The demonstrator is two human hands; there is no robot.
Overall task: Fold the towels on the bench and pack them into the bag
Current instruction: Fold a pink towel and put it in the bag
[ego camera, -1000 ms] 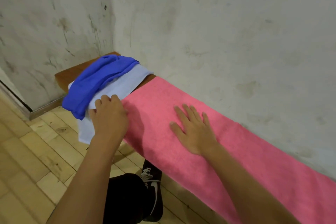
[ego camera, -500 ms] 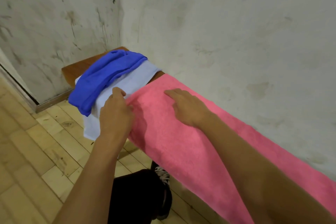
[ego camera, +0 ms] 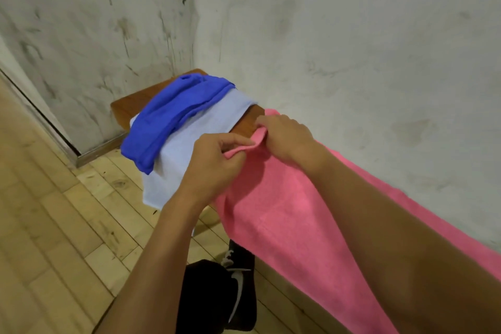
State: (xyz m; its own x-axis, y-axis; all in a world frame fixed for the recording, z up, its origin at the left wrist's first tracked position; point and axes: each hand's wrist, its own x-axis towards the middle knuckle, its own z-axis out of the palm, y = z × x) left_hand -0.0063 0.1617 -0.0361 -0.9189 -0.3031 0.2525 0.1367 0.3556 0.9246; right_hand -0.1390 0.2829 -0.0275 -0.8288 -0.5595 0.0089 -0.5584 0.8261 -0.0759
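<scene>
- Walls: two, meeting at a corner; pale plaster, stained and scuffed with dark streaks.
- Floor: light wooden blocks, worn and marked.
- Skirting: metal strip along the left wall's base.

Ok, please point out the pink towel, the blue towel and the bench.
pink towel (ego camera: pixel 284 214), head view, on the flat draped middle.
blue towel (ego camera: pixel 173 114), head view, on the bunched middle.
bench (ego camera: pixel 127 110), head view, on the bare wooden end.
</scene>
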